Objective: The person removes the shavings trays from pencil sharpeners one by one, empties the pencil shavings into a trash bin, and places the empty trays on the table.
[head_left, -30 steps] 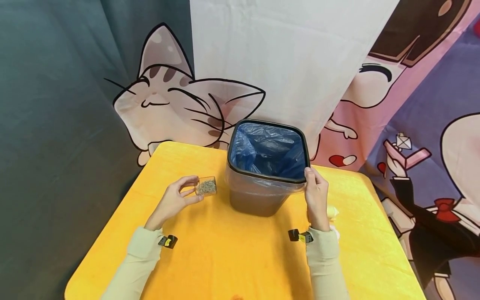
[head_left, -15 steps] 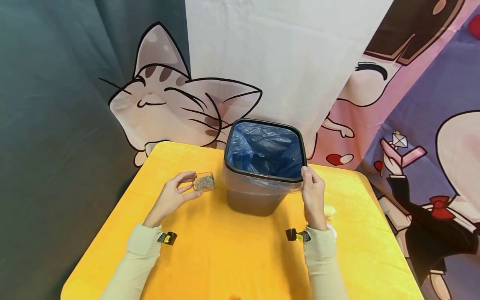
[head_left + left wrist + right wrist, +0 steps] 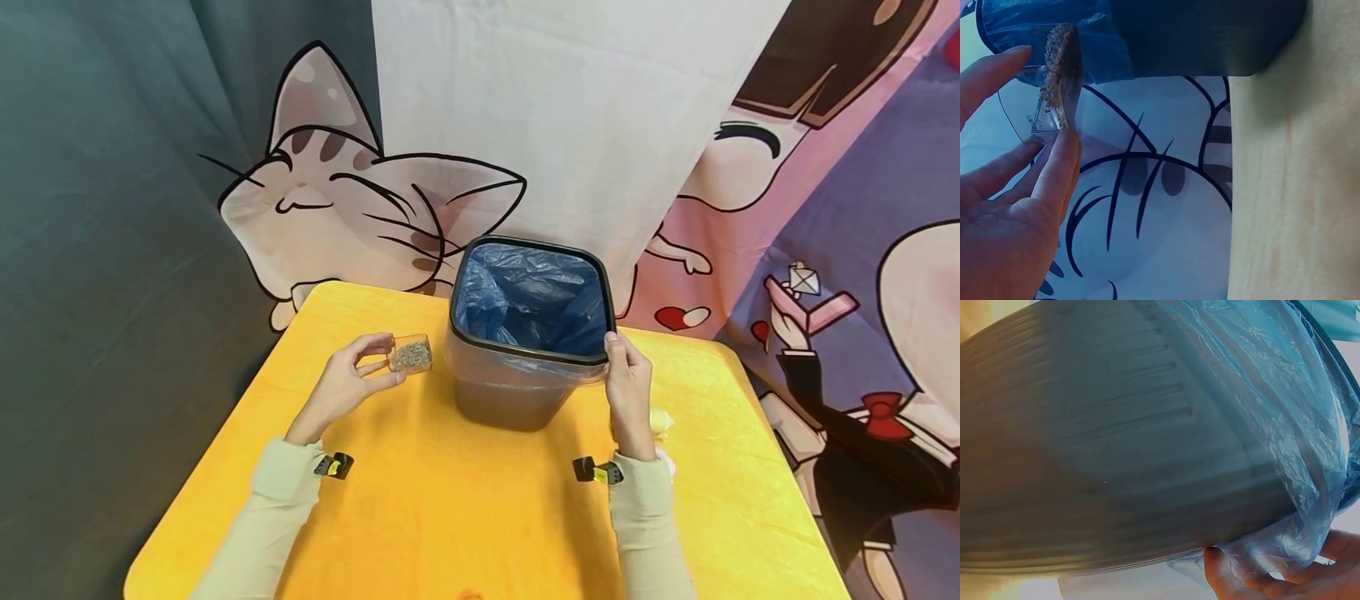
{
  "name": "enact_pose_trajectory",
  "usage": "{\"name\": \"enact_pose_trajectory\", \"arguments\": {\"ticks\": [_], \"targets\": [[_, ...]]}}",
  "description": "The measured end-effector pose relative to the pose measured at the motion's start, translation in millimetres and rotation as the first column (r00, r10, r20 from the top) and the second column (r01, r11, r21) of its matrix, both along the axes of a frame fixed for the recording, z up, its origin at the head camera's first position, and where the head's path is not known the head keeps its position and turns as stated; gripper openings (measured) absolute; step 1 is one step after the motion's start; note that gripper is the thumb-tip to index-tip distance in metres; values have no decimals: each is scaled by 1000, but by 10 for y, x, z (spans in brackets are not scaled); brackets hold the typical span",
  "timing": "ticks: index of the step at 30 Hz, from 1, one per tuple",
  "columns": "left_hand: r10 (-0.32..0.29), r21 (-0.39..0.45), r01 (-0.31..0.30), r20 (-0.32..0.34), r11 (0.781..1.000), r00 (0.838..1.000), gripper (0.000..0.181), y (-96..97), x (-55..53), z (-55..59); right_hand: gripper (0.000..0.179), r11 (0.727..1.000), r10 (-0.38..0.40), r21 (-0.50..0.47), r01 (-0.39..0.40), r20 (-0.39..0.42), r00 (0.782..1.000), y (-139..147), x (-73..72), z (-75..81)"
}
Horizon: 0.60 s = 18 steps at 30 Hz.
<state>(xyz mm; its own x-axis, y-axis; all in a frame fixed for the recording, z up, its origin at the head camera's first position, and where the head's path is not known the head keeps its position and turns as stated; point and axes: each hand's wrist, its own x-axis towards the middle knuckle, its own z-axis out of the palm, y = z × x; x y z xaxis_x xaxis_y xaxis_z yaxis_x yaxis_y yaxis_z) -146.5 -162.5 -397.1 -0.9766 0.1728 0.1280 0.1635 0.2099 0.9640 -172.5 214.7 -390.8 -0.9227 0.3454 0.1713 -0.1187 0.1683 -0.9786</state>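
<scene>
My left hand (image 3: 341,387) holds a small clear container (image 3: 412,355) between thumb and fingers, left of the trash bin and above the table. Dry greyish-brown flakes (image 3: 1060,69) fill part of it in the left wrist view. The dark trash bin (image 3: 510,404) has a black rim and a blue plastic bag (image 3: 536,296) lining it, folded over the outside. At the bin's right front corner my right hand (image 3: 632,392) grips the rim and the bag's edge. In the right wrist view its fingers (image 3: 1219,572) press on the bag below the rim.
A yellow cloth covers the table (image 3: 450,508). To the right, partly hidden behind my right hand, lie a pale yellow item (image 3: 663,422) and a white one (image 3: 667,461), both unclear. A cartoon-printed curtain (image 3: 570,108) hangs close behind the bin.
My left hand has risen slightly in the head view, with the container in it. The right hand keeps its grip on the bin. The head view has shifted a little.
</scene>
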Motion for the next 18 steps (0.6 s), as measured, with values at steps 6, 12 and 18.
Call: {"name": "enact_pose_trajectory", "arguments": {"ticks": [6, 12, 18], "targets": [[10, -1, -10, -5, 1000, 1000, 61, 22, 16, 145, 42, 1000, 6, 1, -6, -31, 999, 2, -1, -8], [40, 18, -40, -42, 999, 998, 61, 37, -27, 255, 43, 1000, 16, -15, -16, -22, 1000, 3, 10, 9], [47, -1, -47, -54, 999, 997, 62, 16, -69, 334, 40, 1000, 1, -23, -2, -38, 999, -16, -13, 6]]}}
